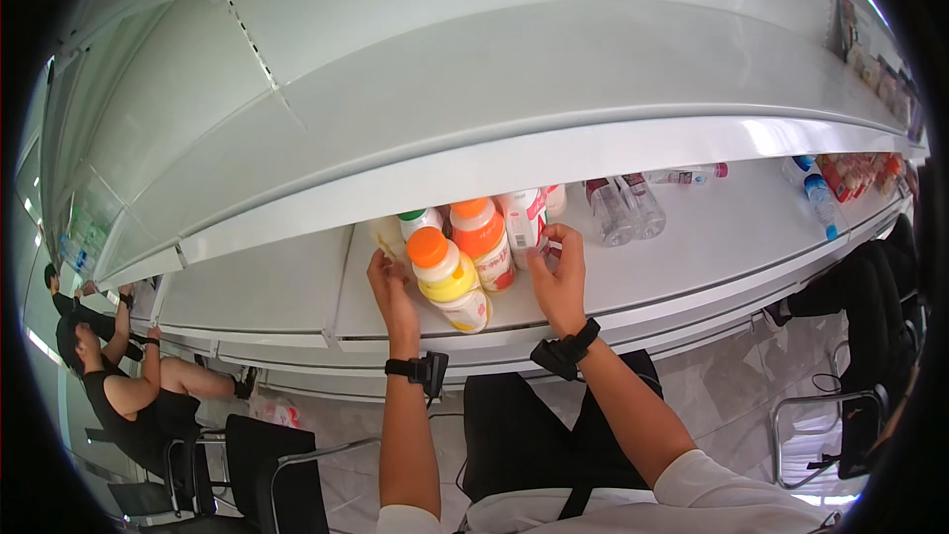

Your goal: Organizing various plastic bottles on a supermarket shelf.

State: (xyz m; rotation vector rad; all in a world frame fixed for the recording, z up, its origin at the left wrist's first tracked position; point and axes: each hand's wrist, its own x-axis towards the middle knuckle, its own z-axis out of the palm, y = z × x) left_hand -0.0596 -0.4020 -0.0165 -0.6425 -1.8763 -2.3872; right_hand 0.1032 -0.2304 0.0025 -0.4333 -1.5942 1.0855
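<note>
A tight group of drink bottles stands on the white metal shelf (704, 267) before me. At the front, a yellow-labelled bottle with an orange cap (454, 285) leans slightly. Behind it is an orange-labelled bottle (485, 248), and beside that a white bottle with pink-red print (525, 226). A green-capped bottle (420, 220) and a pale bottle (385, 236) are partly hidden at the left. My left hand (393, 293) is at the group's left side by the pale bottle, fingers apart. My right hand (561, 278) has its fingertips against the white bottle's right side; its grip is unclear.
An upper white shelf (519, 156) overhangs the bottles. Clear plastic bottles (623, 211) lie to the right, with a blue-capped bottle (821, 204) and red packages (856, 174) farther along. A person (122, 386) sits at the left near a black chair (270, 460).
</note>
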